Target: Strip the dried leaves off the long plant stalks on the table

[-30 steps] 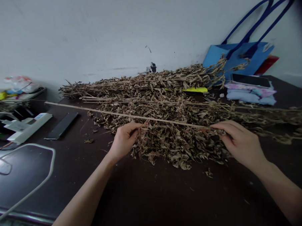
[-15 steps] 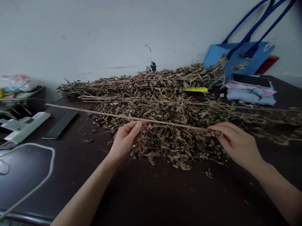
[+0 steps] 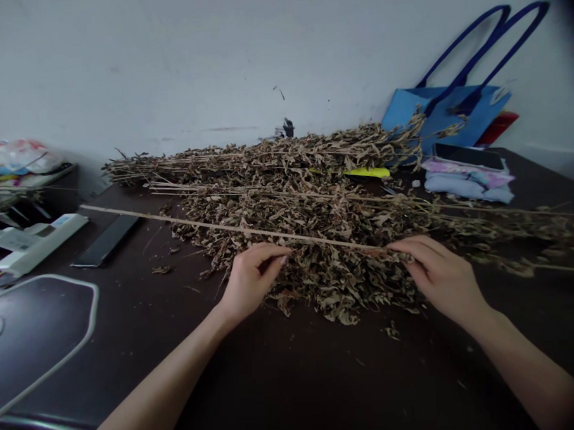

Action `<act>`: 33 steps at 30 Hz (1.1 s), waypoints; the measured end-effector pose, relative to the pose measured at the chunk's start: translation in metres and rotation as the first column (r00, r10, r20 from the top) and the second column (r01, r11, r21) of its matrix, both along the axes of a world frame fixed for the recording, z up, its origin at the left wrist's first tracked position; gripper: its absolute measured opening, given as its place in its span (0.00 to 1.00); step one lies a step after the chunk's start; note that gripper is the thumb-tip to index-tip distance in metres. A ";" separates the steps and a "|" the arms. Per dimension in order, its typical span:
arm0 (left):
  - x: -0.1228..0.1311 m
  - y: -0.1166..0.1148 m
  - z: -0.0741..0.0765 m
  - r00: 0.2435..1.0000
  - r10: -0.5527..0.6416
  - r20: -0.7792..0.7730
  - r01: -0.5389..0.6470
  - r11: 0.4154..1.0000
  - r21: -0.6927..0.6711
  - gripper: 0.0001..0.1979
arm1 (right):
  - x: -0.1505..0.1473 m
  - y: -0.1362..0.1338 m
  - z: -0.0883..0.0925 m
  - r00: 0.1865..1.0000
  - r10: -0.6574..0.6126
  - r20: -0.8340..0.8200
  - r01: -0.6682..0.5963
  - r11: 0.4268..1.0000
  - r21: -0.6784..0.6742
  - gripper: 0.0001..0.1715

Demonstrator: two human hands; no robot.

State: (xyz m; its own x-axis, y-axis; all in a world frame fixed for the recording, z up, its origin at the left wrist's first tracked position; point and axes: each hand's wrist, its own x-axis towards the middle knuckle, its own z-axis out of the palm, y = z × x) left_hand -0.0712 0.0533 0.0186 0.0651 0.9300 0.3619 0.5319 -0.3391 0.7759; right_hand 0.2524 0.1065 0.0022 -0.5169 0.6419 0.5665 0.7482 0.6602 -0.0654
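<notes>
The left hand [image 3: 251, 277] had shifted rightward since the earlier frame, closer to the right hand [image 3: 439, 278]. Its thumb and forefinger stood narrowly together among dried leaves [image 3: 337, 285], just below the long stalk [image 3: 211, 226]; whether they gripped any, I couldn't tell. The right hand pinched the stalk's right end. The stalk slanted across the leaves above the counter [image 3: 322, 378].

Slim bare forearms [image 3: 175, 378] tapering to narrow wrists [image 3: 226, 314], and there they are, bare left hand [image 3: 254, 276], bare right hand [image 3: 442, 278]!
</notes>
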 end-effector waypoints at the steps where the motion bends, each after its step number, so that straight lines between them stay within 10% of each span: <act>1: 0.003 -0.001 0.001 0.999 -0.025 -0.040 0.026 0.999 0.026 0.11 | -0.001 0.000 0.000 1.000 0.005 0.000 -0.005 1.000 0.005 0.17; 8: 0.009 -0.006 0.005 0.991 0.044 -0.123 -0.030 0.993 0.116 0.11 | -0.010 -0.010 0.005 1.000 0.009 0.000 -0.009 1.000 0.008 0.17; 12: 0.013 -0.008 0.008 0.978 0.041 0.203 -0.003 0.983 -0.184 0.11 | -0.023 -0.023 0.006 0.999 0.034 -0.018 -0.034 0.999 -0.005 0.17; 19: 0.025 -0.010 0.001 0.725 0.083 0.683 0.269 0.880 -0.392 0.12 | -0.053 -0.046 0.007 0.993 0.117 -0.001 -0.116 0.986 -0.116 0.21; 33: -0.016 0.013 0.011 0.552 0.205 0.808 0.083 0.951 -0.298 0.08 | -0.013 -0.020 0.036 0.998 -0.017 -0.060 0.017 1.000 -0.002 0.14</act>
State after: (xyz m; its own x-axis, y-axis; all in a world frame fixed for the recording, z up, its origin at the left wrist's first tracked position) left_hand -0.0870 0.0663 0.0296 -0.1870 0.9815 -0.0408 -0.3782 -0.0336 0.9251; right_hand 0.2398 0.0865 0.0384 -0.4711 0.6508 0.5954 0.7539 0.6475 -0.1113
